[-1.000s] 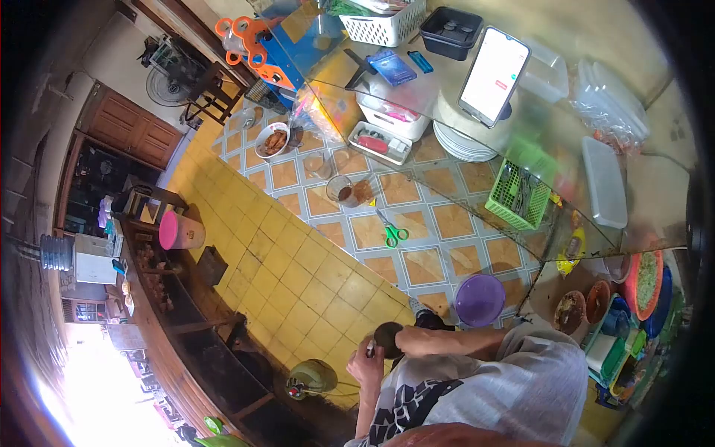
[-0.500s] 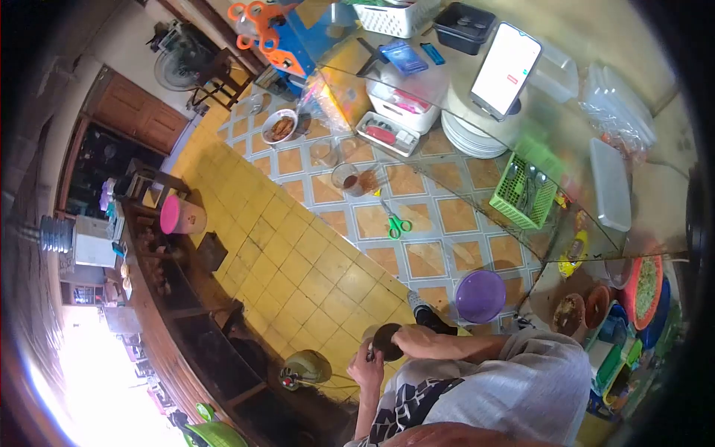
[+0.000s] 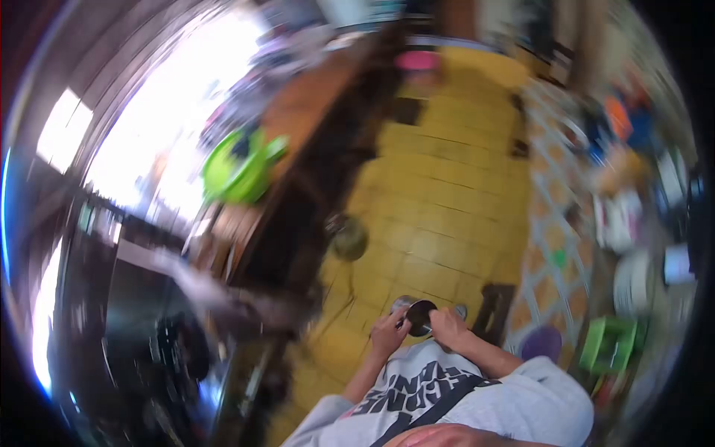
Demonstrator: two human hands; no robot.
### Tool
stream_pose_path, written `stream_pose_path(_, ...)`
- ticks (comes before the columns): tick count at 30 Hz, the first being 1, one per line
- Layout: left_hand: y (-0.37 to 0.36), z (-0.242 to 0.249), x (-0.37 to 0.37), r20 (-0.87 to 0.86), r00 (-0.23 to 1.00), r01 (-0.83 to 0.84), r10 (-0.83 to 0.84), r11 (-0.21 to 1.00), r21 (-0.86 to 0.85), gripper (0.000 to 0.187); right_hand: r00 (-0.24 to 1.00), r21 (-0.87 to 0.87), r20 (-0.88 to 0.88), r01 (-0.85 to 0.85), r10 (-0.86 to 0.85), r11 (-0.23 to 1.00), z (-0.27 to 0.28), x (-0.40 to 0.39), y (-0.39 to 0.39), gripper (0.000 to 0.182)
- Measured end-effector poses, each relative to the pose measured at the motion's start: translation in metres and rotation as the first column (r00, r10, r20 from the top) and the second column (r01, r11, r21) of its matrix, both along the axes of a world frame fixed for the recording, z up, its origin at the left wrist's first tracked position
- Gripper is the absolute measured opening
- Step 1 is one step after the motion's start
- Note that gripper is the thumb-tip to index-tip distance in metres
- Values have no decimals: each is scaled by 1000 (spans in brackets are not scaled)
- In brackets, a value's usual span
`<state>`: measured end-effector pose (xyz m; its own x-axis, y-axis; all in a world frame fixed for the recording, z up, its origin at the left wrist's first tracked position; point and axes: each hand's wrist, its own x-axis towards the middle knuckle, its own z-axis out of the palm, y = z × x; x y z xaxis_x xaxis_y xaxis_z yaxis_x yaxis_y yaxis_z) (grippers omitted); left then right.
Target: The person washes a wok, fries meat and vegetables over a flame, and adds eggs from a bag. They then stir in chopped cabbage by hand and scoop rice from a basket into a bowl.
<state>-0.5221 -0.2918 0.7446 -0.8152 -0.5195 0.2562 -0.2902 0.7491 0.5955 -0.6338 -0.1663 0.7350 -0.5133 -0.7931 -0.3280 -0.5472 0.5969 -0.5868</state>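
A dark round cup or small pot (image 3: 421, 316) is held in front of the body, over the yellow tiled floor. My left hand (image 3: 390, 332) is closed at its left side. My right hand (image 3: 449, 328) is closed on its right edge. The view is blurred, so the fine position of the fingers and the inside of the vessel cannot be made out.
Left of me is a long wooden counter (image 3: 302, 93) with a bright green basin (image 3: 237, 170). A round greenish object (image 3: 348, 238) stands on the floor. To the right, a tile-patterned table (image 3: 547, 290) carries a purple bowl (image 3: 541, 343); a green basket (image 3: 608, 345) is near it.
The head view has swung left, so the table has shifted to the right edge and the wooden counter with the green basin shows more. Both hands still hold the dark vessel.
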Motion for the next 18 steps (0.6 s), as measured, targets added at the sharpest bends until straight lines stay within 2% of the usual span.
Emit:
stream_pose_path(1,-9,-6,29,-26,988,-155,155,988,0,24,994,168,4,-109,110,980,12,18,-16,14)
stream_pose_path(2,-18,-15,58,-43,979,-196,197,980,23,23,967,174,-24,-247,255,953,13,36,-33,14)
stream_pose_path(3,-19,-21,88,-54,972,-225,228,973,51,23,921,27,-7,-388,388,921,11,57,-43,14)
stream_pose_path(4,-17,-20,120,-67,932,-351,355,934,62,23,858,-122,16,-508,514,852,10,79,-53,14)
stream_pose_path(5,-19,-16,151,-35,899,-435,437,898,65,22,788,-107,9,-612,616,784,10,101,-69,14)
stream_pose_path(7,-8,-13,206,-1,803,-594,595,801,78,22,762,51,-194,-621,618,782,3,142,-95,12)
stream_pose_path(8,-4,-12,228,-75,767,-635,637,770,58,21,579,106,-169,-794,797,599,-32,159,-104,10)
stream_pose_path(9,-5,-9,248,-154,734,-666,661,746,27,20,514,108,-180,-837,839,536,-19,180,-118,10)
stream_pose_path(11,3,4,280,-115,628,-768,770,637,66,21,449,-186,49,-873,892,450,16,218,-137,9)
stream_pose_path(12,5,7,297,-81,565,-815,821,570,101,21,496,-247,-62,-848,866,469,14,241,-149,12)
stream_pose_path(13,9,4,316,-79,530,-838,845,535,105,21,460,-243,-59,-868,886,434,5,261,-155,12)
stream_pose_path(15,8,-1,345,-133,364,-921,922,378,95,22,326,60,-20,-943,945,327,-10,294,-171,12)
stream_pose_path(16,9,-1,358,-157,339,-930,928,356,96,24,196,-45,72,-979,978,199,-13,309,-177,12)
stream_pose_path(17,12,-1,372,-154,318,-937,936,334,97,24,174,-44,75,-983,982,177,-9,330,-183,12)
stream_pose_path(18,12,-1,385,-107,235,-965,966,245,96,25,171,-67,-23,-983,985,169,-3,353,-193,13)
